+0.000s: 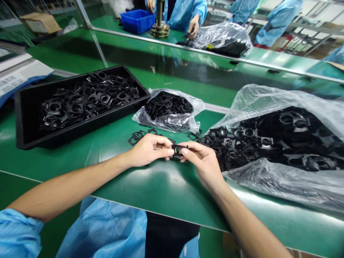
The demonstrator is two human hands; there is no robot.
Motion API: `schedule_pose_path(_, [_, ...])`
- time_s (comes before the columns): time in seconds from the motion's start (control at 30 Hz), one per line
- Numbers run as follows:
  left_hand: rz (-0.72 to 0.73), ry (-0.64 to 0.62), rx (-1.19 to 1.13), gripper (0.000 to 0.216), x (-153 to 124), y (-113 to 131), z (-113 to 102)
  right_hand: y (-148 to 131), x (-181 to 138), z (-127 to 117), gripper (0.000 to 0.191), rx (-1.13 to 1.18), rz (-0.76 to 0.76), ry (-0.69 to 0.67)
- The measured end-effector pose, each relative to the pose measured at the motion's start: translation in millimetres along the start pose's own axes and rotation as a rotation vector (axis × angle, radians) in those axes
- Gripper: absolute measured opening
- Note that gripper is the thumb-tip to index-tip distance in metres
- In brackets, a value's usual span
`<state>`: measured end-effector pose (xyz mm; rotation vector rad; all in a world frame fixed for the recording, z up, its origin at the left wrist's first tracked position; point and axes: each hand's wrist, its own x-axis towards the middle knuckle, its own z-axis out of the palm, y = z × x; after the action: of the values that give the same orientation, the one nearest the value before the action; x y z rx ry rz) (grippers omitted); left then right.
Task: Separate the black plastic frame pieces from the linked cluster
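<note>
Head cam: left hand point(149, 148) and right hand point(200, 157) meet fingertip to fingertip, both pinched on a small black plastic frame part point(178, 147) just over the green desk point(161, 186). The black rectangular tray point(27, 118) holds a loose layer and the big clear plastic bag point(282, 179) is heaped, so probably loads left. The desk edge is close below the hands, with open room to their left.

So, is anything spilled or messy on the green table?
Yes, a little. A few black frames lie loose on the table, outside the small bag, and more spill from the open big bag.
</note>
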<state>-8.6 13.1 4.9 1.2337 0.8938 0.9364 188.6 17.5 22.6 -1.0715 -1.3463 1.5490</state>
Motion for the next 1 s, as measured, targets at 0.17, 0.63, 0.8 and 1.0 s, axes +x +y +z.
schedule_pose_path(0.17, [0.013, -0.055, 0.026, 0.027, -0.4, 2.3, -1.8, 0.2, 0.8, -1.0, 0.019, 0.1, 0.095, -0.05])
schedule_pose_path(0.63, [-0.028, -0.099, -0.112, 0.03, 0.7, 3.2, -1.3, -1.5, 3.4, -1.9, 0.021, 0.257, 0.215, -0.12])
schedule_pose_path(0.8, [-0.025, -0.086, -0.137, 0.027, 0.9, 2.9, -1.6, -0.9, 2.9, -1.7, 0.02, 0.223, 0.187, -0.129])
schedule_pose_path(1.0, [0.009, -0.083, -0.129, 0.027, -0.7, 3.5, -1.8, -0.4, 2.8, -1.9, 0.024, 0.209, 0.182, -0.095])
